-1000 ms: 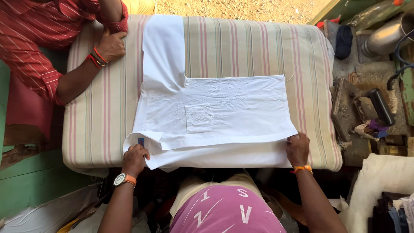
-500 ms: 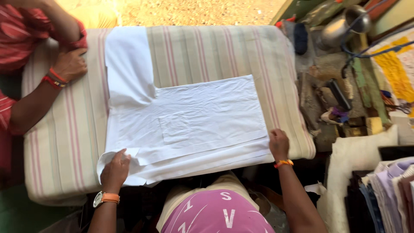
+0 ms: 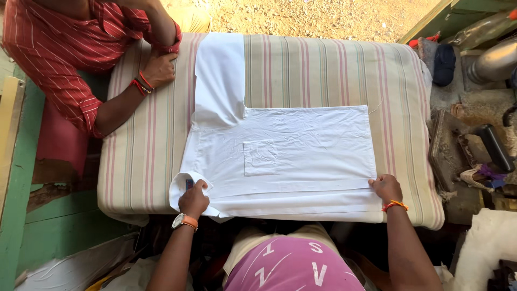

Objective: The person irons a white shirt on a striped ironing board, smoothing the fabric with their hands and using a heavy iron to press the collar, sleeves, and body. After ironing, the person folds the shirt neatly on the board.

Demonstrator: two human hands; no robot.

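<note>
Both hands are down on the near edge of the white shirt point(image 3: 301, 156): left hand point(image 3: 194, 198) has its fingers curled, pinching the collar end, right hand point(image 3: 385, 187) curled onto the hem corner. Shirt's spread flat on the striped pad point(image 3: 323, 70), one sleeve pointing away. Farther back, another person's hand point(image 3: 158, 69) rests on the pad.

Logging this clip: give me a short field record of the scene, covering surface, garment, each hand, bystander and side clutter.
surface: striped padded table
garment: white shirt lying flat, partly folded, one sleeve stretched toward the far edge, chest pocket facing up
left hand: left hand gripping the collar end at the near edge
right hand: right hand pinching the shirt's other near corner
bystander: another person's hand resting on the table
side clutter: metal vessel
</note>
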